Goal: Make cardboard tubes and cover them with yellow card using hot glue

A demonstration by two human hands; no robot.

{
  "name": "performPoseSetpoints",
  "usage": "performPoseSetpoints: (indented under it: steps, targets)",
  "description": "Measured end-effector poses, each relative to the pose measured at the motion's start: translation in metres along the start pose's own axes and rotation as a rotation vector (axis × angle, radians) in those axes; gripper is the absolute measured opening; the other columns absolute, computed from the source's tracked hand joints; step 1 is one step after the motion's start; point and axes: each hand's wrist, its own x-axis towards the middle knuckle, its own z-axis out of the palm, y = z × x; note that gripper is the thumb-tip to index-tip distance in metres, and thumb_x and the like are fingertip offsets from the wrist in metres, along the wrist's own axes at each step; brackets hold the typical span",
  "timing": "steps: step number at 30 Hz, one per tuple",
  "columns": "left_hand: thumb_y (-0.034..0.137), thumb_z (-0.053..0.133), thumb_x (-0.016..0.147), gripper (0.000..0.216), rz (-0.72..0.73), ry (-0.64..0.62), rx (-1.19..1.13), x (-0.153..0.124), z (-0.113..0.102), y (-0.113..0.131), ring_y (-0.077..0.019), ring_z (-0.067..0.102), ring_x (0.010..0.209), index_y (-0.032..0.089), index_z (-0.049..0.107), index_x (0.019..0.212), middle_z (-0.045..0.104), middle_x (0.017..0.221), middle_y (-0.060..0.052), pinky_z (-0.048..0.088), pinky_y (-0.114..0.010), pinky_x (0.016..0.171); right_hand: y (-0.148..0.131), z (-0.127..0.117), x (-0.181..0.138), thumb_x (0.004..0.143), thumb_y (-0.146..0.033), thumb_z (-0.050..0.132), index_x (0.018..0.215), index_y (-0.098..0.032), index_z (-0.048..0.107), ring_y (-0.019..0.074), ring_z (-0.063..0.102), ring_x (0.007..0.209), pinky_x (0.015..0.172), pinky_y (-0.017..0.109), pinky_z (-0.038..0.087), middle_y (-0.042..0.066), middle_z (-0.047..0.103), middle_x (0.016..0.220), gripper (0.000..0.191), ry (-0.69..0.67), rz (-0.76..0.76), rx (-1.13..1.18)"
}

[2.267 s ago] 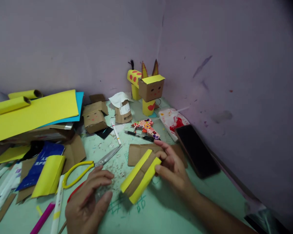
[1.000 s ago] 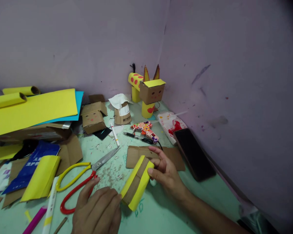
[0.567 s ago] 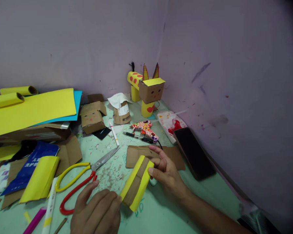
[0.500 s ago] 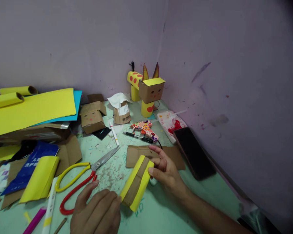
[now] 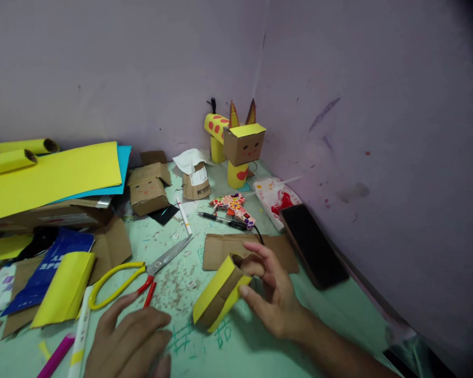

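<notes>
A short cardboard tube (image 5: 220, 294), partly wrapped in yellow paper with a bare brown strip along it, lies slanted above the green table. My right hand (image 5: 274, 294) grips its upper end between thumb and fingers. My left hand (image 5: 132, 336) holds nothing; its fingers are apart, the index finger reaching to the scissors' red handle. Those scissors (image 5: 152, 273), with one yellow and one red handle loop, point to the upper right. Between the left hand and the blades lies a red marker (image 5: 150, 295), partly hidden by the fingers.
A cardboard animal figure (image 5: 244, 147) stands in the corner. Before it lie a flowered glue gun (image 5: 234, 206), a black pen (image 5: 223, 220), a cardboard strip (image 5: 216, 252) and a phone (image 5: 314, 247). Yellow sheets (image 5: 63, 173) and a small cardboard box (image 5: 147, 194) occupy the left side.
My left hand has come off the tube's lower end and moved left, to the scissors' red handle. The tube has turned slightly in my right hand, its opening now visible.
</notes>
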Motion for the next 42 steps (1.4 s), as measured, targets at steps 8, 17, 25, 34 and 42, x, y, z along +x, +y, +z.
performPoseSetpoints:
  steps: [8,17,25,34,42]
  targets:
    - [0.031,0.048,0.087,0.028,-0.684,-0.018,-0.409,0.033,0.021,0.007,-0.0205,0.071,0.083,0.022,0.067,0.105,0.076,0.094,-0.003,0.059,-0.027,0.067,-0.009,0.0,-0.017,0.079,-0.009,0.058,0.133,-0.037,0.031,0.0215,0.065,0.085,0.073,0.036,0.055,0.009,0.056,0.115,0.067,-0.174,-0.153,-0.126]
    - [0.045,0.05,0.084,0.035,-0.807,-0.41,-0.957,0.062,0.022,0.022,-0.0189,0.065,0.067,0.022,0.074,0.095,0.074,0.077,-0.001,0.05,-0.025,0.056,-0.012,0.002,-0.014,0.081,-0.011,0.058,0.131,-0.038,0.034,0.0216,0.061,0.094,0.087,0.041,0.046,0.002,0.064,0.09,0.062,-0.153,-0.097,-0.013]
    - [0.045,0.053,0.082,0.035,-0.888,-0.467,-0.969,0.059,0.025,0.024,-0.0195,0.064,0.072,0.021,0.073,0.097,0.072,0.077,0.0,0.048,-0.024,0.06,-0.009,0.007,-0.01,0.08,-0.009,0.056,0.129,-0.033,0.035,0.0189,0.06,0.087,0.084,0.036,0.045,0.0,0.064,0.085,0.058,-0.179,-0.075,0.038]
    - [0.066,0.057,0.069,0.064,-0.854,-0.328,-0.813,0.046,0.015,-0.007,-0.0283,0.069,0.084,0.021,0.066,0.114,0.074,0.098,-0.01,0.057,-0.036,0.069,-0.002,0.012,0.007,0.072,-0.028,0.07,0.119,-0.026,0.042,0.0143,0.058,0.063,0.06,0.027,0.046,-0.004,0.061,0.071,0.055,-0.062,0.306,0.374]
    - [0.032,0.073,0.062,0.047,-0.703,-0.255,-0.305,0.029,0.02,0.002,-0.0303,0.067,0.096,0.021,0.066,0.108,0.071,0.106,-0.01,0.057,-0.044,0.078,0.002,0.019,0.009,0.063,-0.028,0.075,0.107,-0.025,0.043,0.0142,0.058,0.057,0.05,0.025,0.048,-0.005,0.061,0.068,0.054,0.034,0.497,0.413]
